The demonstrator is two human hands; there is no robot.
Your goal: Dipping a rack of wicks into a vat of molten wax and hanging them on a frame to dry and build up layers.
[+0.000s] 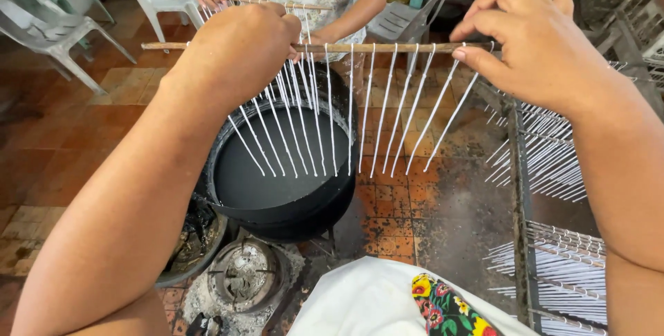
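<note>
Fingers [477,49] hold stick [387,47] level, crosswise.

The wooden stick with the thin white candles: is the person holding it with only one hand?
No: the left hand and the right hand both grip the wooden stick.

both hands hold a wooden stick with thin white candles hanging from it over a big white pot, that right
Not quite: the pot is black, not white. The head view shows the left hand and right hand holding the wooden stick, with the thin white candles hanging from it over that pot.
</note>
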